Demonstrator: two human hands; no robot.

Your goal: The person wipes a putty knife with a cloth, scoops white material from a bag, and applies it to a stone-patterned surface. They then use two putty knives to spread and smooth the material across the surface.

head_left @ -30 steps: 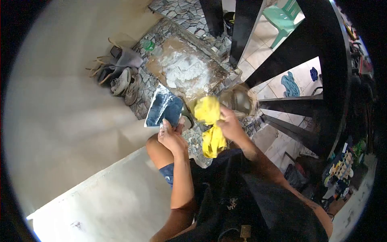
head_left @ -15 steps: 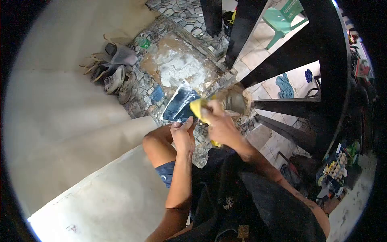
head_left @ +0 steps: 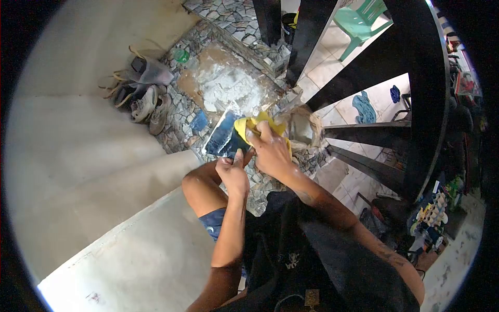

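My left hand (head_left: 234, 174) grips the near edge of a flat, dark blue rectangular piece (head_left: 219, 139), which looks like a tile with whitish edges. White residue streaks its face. Bunched in my right hand (head_left: 271, 153) is a yellow cloth (head_left: 244, 126), which lies over the right side of the piece. Just beyond them, a heap of white powder (head_left: 231, 89) spreads over a brown board (head_left: 214, 54). A smaller blue piece (head_left: 199, 121) lies on the floor to the left.
Shoes (head_left: 145, 104) stand against the wall at left, near a green-ended clear bottle (head_left: 182, 55). To the right sits a crumpled bag-like container (head_left: 303, 130). Black slanted railing bars (head_left: 358, 88) rise on the right, with a green chair (head_left: 358, 26) beyond.
My right hand and the yellow cloth have shifted slightly left, and the cloth now spreads wider across the dark piece. The white streak on its face looks more smeared. My left hand keeps its grip.
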